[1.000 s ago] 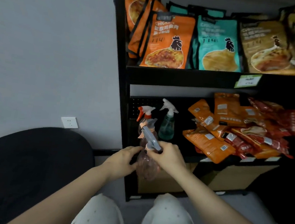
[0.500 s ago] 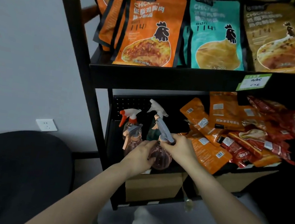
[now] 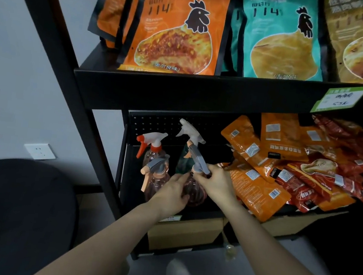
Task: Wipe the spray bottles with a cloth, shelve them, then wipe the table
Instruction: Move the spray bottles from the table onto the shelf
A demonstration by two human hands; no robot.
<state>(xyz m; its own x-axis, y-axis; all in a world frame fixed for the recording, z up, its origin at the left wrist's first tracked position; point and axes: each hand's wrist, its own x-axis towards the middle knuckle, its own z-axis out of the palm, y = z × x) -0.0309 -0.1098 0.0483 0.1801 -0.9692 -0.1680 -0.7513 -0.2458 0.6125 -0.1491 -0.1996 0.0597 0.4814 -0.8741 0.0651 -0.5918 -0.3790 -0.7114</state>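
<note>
The pink spray bottle (image 3: 194, 190) stands at the front of the lower shelf (image 3: 208, 210), just left of the orange snack packets (image 3: 259, 188). The right hand (image 3: 216, 182) pinches its neck under the grey trigger head, while the left hand (image 3: 172, 195) cups its belly from the left

The lower black metal shelf (image 3: 201, 213) is crowded. Three plastic spray bottles (image 3: 156, 168) stand close together at its left end, by the black slanted post (image 3: 71, 92). A pile of orange and red snack packets (image 3: 290, 171) fills the right. Only a narrow gap lies between them.
</note>
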